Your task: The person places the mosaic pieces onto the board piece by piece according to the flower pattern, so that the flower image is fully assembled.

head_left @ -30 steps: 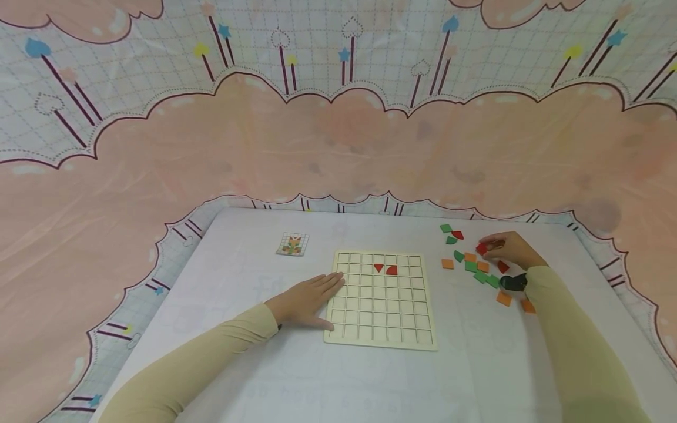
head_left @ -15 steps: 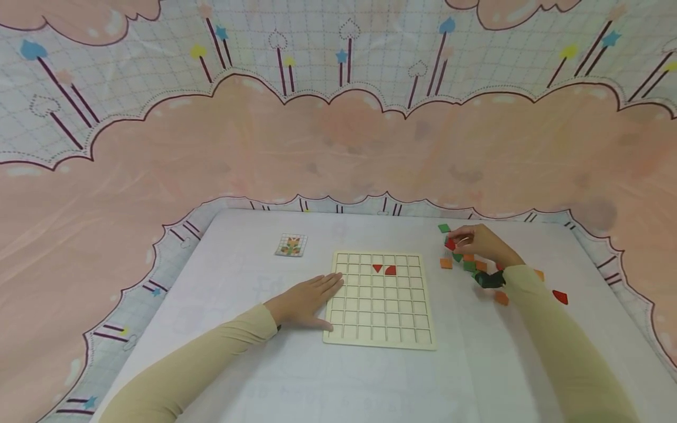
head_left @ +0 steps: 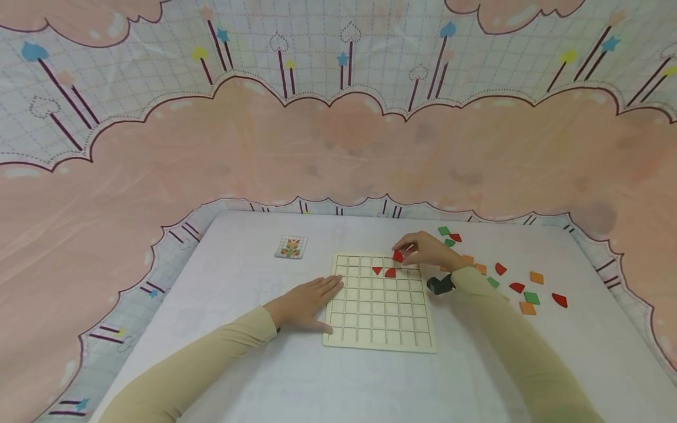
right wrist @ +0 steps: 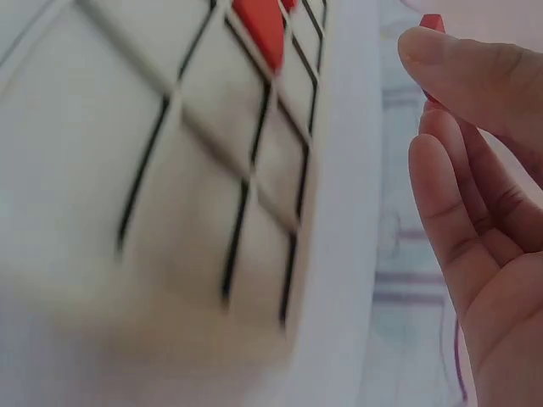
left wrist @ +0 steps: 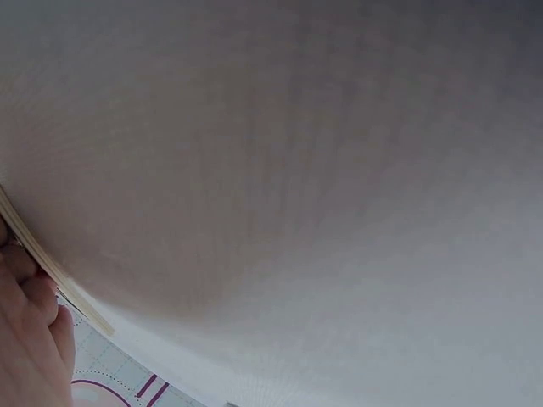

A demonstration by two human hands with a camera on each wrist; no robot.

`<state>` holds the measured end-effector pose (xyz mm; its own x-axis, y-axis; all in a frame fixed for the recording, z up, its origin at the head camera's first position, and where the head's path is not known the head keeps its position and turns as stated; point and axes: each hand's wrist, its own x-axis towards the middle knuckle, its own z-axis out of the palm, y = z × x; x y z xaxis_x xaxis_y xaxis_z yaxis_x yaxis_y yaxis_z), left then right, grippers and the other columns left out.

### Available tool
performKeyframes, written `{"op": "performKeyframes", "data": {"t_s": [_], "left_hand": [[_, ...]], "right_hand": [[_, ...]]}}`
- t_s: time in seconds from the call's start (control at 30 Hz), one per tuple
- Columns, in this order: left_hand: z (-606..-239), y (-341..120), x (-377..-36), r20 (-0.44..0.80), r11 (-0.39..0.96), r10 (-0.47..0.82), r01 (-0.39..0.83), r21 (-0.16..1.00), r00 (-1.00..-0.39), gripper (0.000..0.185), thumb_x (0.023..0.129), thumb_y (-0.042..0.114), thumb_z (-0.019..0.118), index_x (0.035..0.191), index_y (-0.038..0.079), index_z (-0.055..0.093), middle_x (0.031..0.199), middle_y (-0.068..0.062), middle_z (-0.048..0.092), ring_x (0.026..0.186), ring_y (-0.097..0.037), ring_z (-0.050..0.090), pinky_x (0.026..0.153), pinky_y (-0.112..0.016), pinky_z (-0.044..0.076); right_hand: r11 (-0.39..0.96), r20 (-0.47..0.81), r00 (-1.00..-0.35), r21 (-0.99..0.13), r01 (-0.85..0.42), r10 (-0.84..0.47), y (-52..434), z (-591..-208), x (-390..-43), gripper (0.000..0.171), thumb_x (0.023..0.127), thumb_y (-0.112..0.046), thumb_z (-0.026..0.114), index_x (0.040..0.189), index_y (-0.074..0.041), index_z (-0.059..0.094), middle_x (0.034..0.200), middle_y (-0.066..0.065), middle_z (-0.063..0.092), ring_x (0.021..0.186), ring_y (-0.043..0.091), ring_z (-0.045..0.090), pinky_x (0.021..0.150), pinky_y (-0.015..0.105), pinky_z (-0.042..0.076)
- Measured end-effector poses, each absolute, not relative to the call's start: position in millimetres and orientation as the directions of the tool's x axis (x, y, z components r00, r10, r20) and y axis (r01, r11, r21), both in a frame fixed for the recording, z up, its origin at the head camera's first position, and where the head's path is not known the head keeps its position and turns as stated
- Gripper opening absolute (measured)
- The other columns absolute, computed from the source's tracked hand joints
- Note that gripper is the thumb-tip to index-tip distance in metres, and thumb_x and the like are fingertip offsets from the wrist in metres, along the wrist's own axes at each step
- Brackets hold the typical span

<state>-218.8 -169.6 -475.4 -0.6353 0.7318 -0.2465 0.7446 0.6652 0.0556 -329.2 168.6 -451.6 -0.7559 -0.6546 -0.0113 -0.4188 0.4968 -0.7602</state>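
Observation:
My right hand (head_left: 425, 249) pinches a small red tile (head_left: 398, 256) between thumb and fingers, over the top part of a pale gridded board (head_left: 378, 323). In the right wrist view, only an edge of the red tile (right wrist: 432, 23) shows past the thumb. Two red pieces lie in the grid just below that hand: a triangle (head_left: 377, 271) and a quarter-circle (head_left: 390, 273). With fingers extended, my left hand (head_left: 307, 302) rests against the board's left edge. The left wrist view catches a bit of this hand (left wrist: 34, 339) beside the board's rim (left wrist: 51, 267).
A small picture card (head_left: 291, 247) with a coloured design lies beyond the board, to the left. Loose red, green and orange tiles are scattered on the right, among them an orange square (head_left: 536, 277) and a red piece (head_left: 559, 300). The right forearm covers some.
Holding the red tile, my right hand has travelled left from the scattered tiles to the board's top part. Several tiles on the right have come into view. My left hand stays put.

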Motion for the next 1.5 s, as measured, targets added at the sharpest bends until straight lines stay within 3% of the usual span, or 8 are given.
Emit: {"op": "performKeyframes", "data": {"t_s": [0.57,0.97,1.5], "left_hand": [[-476,-169,-218,-0.256,0.673,0.722,0.738,0.046,-0.643,0.100,0.083,0.071,0.045,0.152,0.008,0.008,0.160,-0.006,0.006,0.148,-0.019,0.010,0.120,-0.034,0.018],[-476,-170,-218,-0.238,0.659,0.736,0.751,0.041,-0.634,0.101,0.084,0.070,0.047,0.151,0.005,0.010,0.160,-0.011,0.008,0.148,-0.023,0.012,0.119,-0.036,0.020],[-477,-170,-218,-0.257,0.671,0.722,0.740,0.036,-0.642,0.100,0.084,0.071,0.044,0.152,0.008,0.007,0.160,-0.008,0.005,0.148,-0.020,0.008,0.120,-0.035,0.017]], "right_hand": [[0.517,-0.120,-0.694,-0.759,-0.397,-0.710,106,-471,-332,0.032,0.074,-0.001,0.076,0.106,-0.003,0.070,0.102,0.010,0.067,0.082,0.010,0.059,0.077,0.023,0.054],[0.505,-0.117,-0.641,-0.727,-0.465,-0.759,91,-471,-332,0.031,0.074,0.001,0.075,0.104,-0.006,0.071,0.102,0.007,0.069,0.087,0.011,0.062,0.079,0.024,0.055],[0.515,-0.108,-0.661,-0.723,-0.460,-0.742,91,-473,-332,0.021,0.076,0.000,0.074,0.097,-0.005,0.073,0.097,0.008,0.070,0.082,0.009,0.062,0.076,0.023,0.055]]}}
